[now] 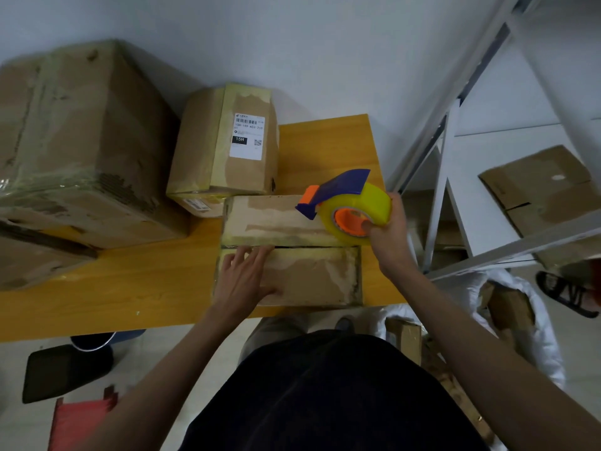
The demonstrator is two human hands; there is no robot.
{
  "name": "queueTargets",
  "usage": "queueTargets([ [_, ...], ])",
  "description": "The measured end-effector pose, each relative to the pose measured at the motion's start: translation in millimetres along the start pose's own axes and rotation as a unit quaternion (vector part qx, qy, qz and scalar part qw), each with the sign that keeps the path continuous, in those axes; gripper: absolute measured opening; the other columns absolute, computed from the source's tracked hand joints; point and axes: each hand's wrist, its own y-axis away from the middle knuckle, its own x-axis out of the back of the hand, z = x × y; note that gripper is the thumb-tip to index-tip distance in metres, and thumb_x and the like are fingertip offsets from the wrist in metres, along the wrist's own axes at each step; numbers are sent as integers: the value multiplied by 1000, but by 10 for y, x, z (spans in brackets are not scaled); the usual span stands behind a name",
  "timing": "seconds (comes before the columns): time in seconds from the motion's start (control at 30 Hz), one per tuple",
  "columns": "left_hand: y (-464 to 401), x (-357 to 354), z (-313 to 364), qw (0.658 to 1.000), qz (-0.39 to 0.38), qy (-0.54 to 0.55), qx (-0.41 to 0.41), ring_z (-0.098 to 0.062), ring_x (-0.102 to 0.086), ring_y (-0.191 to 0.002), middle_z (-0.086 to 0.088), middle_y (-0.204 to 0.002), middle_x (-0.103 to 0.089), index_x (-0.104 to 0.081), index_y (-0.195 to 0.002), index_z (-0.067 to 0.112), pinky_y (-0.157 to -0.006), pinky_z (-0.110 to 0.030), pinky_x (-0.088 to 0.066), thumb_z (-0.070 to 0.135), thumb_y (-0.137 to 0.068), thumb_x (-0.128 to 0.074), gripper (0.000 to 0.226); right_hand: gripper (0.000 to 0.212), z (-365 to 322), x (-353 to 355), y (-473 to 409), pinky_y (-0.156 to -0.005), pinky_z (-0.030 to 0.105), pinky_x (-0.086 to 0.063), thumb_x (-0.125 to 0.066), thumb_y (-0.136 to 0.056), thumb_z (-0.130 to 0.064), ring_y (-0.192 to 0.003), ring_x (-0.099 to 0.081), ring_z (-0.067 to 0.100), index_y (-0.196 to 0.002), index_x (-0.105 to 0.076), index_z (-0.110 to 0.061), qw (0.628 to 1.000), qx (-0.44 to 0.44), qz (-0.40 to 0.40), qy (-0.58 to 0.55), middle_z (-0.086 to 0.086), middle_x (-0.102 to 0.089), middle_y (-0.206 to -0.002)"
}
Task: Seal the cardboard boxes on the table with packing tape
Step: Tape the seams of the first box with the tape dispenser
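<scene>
Cardboard box [305,275] with its two top flaps folded down lies at the near right corner of the yellow wooden tabletop [130,288], the seam between the flaps running left to right with a narrow dark gap along it. Old tape residue and torn paper mark both flaps. The left hand [247,278] lies flat on the near flap at its left end, fingers [250,253] straight and slightly spread, their tips reaching the seam. The right hand [388,229] grips a tape dispenser [344,203] over the right end of the box, the fingers curled round the yellow roll and the thumb against its orange core; the dispenser's blue body and orange tab point left over the far flap. Whether tape already touches the cardboard cannot be told.

Just beyond this box, touching its far left corner, stands a smaller taped box with a white shipping label [227,148]. At the far left edge of the tabletop sits a large box [74,138] wrapped with tape, resting on another flat carton. Beside the right edge of the tabletop stands a white metal shelf [487,151] holding flattened cardboard [540,183]. A white bag [527,320] with cardboard pieces lies on the floor below the shelf.
</scene>
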Motion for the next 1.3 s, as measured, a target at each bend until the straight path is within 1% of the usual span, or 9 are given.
queueTargets([
  [0.2, -51, -20, 105, 998, 32, 34, 30, -29, -47, -131, -5, -133, -62, -44, -145, 20, -97, -42, -40, 47, -84, -74, 73, 46, -34, -33, 3, -77, 56, -53, -59, -69, -2, -98, -60, 28, -111, -51, -21, 1000, 11, 9, 25, 9, -59, -105],
  [0.33, -91, -17, 139, 1000, 16, 17, 19, -29, -42, -135, -3, -144, -53, -36, -154, 22, -101, -41, -38, 46, -91, -65, 72, 47, -68, -47, 11, -74, 51, -51, -58, -68, -3, -95, -58, 26, -105, -49, -31, 999, 22, 10, 28, -2, -56, -100],
  [0.4, -100, -22, 135, 1000, 13, 12, 18, -30, -43, -134, -4, -143, -54, -40, -152, 20, -101, -42, -38, 44, -92, -65, 69, 45, -73, -53, 9, -73, 48, -50, -57, -68, -2, -94, -58, 25, -106, -49, -26, 999, 20, 10, 26, -3, -55, -99],
  [0.5, -103, -46, 126, 1000, 17, -2, 14, -31, -49, -128, -4, -134, -61, -52, -143, 20, -96, -44, -42, 43, -88, -69, 62, 45, -62, -49, 2, -72, 48, -50, -58, -69, 0, -94, -58, 26, -107, -49, -22, 999, 21, 11, 27, 4, -57, -101],
  [0.63, -125, -103, 125, 999, 43, -19, 5, -29, -58, -112, -2, -114, -69, -67, -124, 19, -88, -42, -46, 40, -83, -76, 47, 49, -81, -50, 7, -73, 52, -50, -60, -71, 2, -94, -59, 27, -101, -48, -36, 999, 14, 16, 31, 5, -57, -101],
  [0.9, -149, -189, 98, 994, 93, -48, -41, -27, -53, -89, -4, -94, -62, -74, -107, 19, -74, -39, -41, 35, -83, -77, 30, 50, -73, -67, -14, -70, 49, -49, -60, -71, 3, -92, -59, 27, -101, -49, -36, 1000, 14, 12, 22, 1, -57, -99],
  [1.03, -91, -216, -51, 992, 99, -40, -72, -25, -54, -99, -4, -110, -58, -70, -117, 22, -83, -40, -43, 45, -97, -52, 36, 47, -45, -56, -28, -73, 55, -51, -59, -70, -2, -93, -60, 29, -103, -51, -35, 1000, 12, 10, 20, 8, -60, -102],
  [1.17, 48, -228, -258, 997, 66, 7, -25, -23, -49, -133, -2, -147, -52, -59, -138, 19, -109, -42, -39, 53, -101, -25, 61, 45, -81, -25, -19, -74, 54, -50, -57, -71, 0, -92, -59, 31, -102, -51, -32, 1000, 5, 7, -8, 9, -59, -100],
  [1.3, 125, -343, -149, 998, -43, 51, -14, -18, 3, -155, 0, -166, 4, -5, -160, 19, -125, -39, -4, 70, -95, 0, 82, 48, -69, 2, -29, -75, 46, -52, -60, -75, 3, -94, -63, 28, -109, -53, -30, 999, -18, 2, -44, 11, -63, -103],
])
